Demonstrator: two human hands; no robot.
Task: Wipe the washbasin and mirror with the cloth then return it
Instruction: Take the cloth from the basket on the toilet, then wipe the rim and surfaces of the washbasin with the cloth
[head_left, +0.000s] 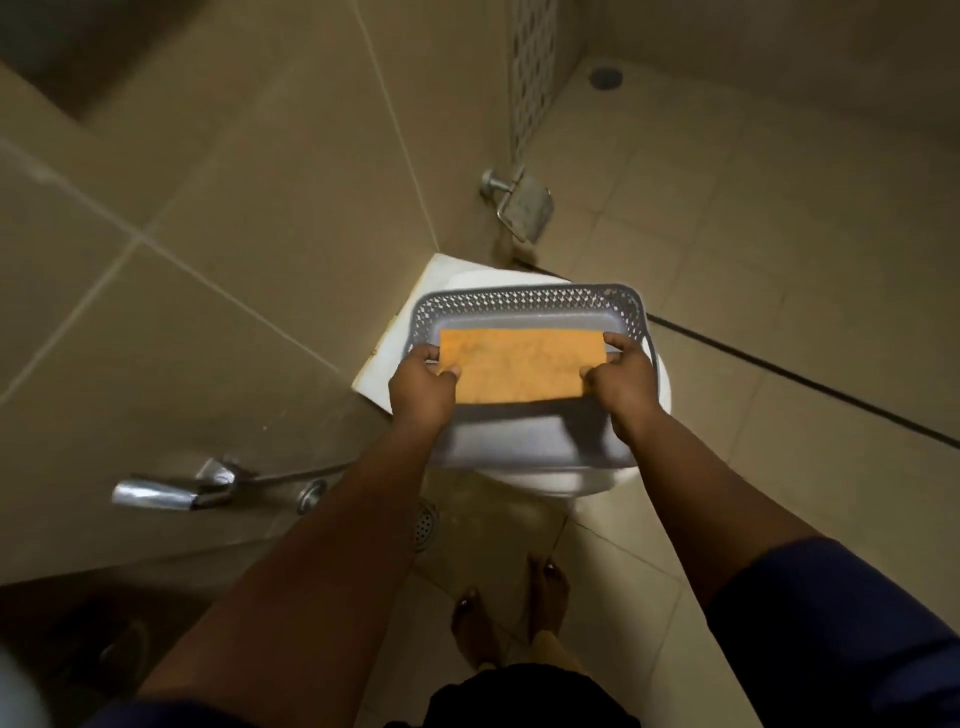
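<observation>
A folded orange cloth (521, 364) is held flat over a grey perforated plastic basket (524, 304), just inside its rim. My left hand (422, 387) pinches the cloth's left edge and my right hand (621, 382) pinches its right edge. The basket rests on top of a white toilet (571, 480). Neither the washbasin nor the mirror is in view.
A chrome health faucet (171, 491) hangs on the tiled wall at the left. A metal toilet-paper holder (522, 202) is fixed to the wall behind. A floor drain (426, 525) lies beside the toilet, and my bare feet (511, 608) stand on the beige tiles below.
</observation>
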